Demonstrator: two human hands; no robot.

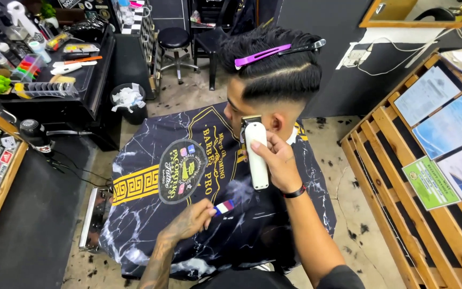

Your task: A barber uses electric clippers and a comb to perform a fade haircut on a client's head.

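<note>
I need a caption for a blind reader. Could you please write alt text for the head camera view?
The right hand holds a white hair clipper against the side of a seated person's head, beside the ear. The left hand holds a small striped brush over the black marbled cape. Purple clips pin the top hair.

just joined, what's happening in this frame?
A haircut. The right hand holds a white clipper with its blade at the side of a seated person's head, near the ear. The left hand holds a small striped brush over the black and gold cape. A purple clip pins the top hair. Cut hair lies on the floor.
</note>
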